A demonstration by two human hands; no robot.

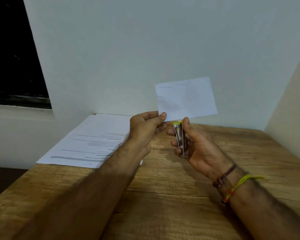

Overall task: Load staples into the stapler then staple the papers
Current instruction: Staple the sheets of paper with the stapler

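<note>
My left hand pinches the lower left corner of a small white paper slip between thumb and fingers and holds it up in front of the wall. Just to its right, my right hand grips a small stapler with a yellow top and metal body, held upright above the table. The stapler's top end is just below the slip's bottom edge. A stack of printed papers lies flat on the wooden table at the back left, partly hidden by my left forearm.
The table stands in a corner, with a white wall behind it and another wall to the right. A dark window is at the upper left. The table's left edge drops off beside the paper stack.
</note>
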